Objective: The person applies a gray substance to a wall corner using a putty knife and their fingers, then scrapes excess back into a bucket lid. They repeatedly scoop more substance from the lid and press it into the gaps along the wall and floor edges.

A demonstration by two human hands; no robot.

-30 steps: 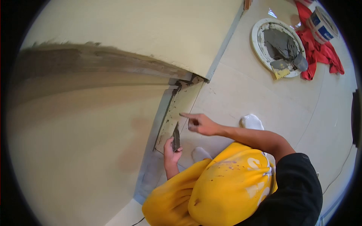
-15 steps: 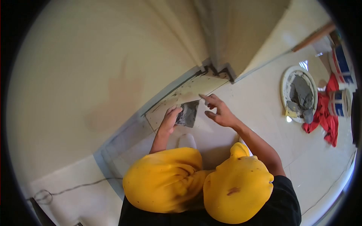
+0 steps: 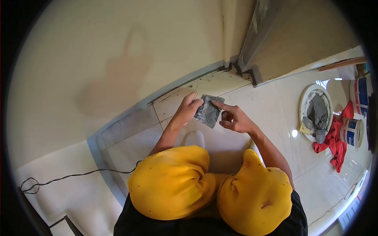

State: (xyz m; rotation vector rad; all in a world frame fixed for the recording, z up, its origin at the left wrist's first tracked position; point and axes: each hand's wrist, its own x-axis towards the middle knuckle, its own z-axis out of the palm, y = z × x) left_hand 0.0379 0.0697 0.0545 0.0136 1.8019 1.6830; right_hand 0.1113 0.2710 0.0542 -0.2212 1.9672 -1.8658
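My left hand (image 3: 186, 111) grips the near-left edge of a flat, square plate (image 3: 211, 119) smeared with wet grey grout. Its exact kind is hidden under the paste. My right hand (image 3: 238, 120) holds nothing; the index finger is stretched out with its tip at the grout on the plate, while the other fingers are curled. Beyond the plate, dark grey grout (image 3: 204, 71) lines the joint between the wall's grey edging and the tile floor, with dark specks on the tile strip.
To the right, a white basin (image 3: 302, 103) holds more grey grout and a yellow-edged spreader (image 3: 304, 129). Beside it lie a red cloth (image 3: 334, 137) and white-and-blue buckets (image 3: 351, 131). A door frame (image 3: 258, 35) rises ahead; a black cord (image 3: 84, 173) crosses at left.
My right index finger has come down from beside the plate onto its grout. The plate has moved slightly right and up in view, its paste now more visible. The head view has shifted.
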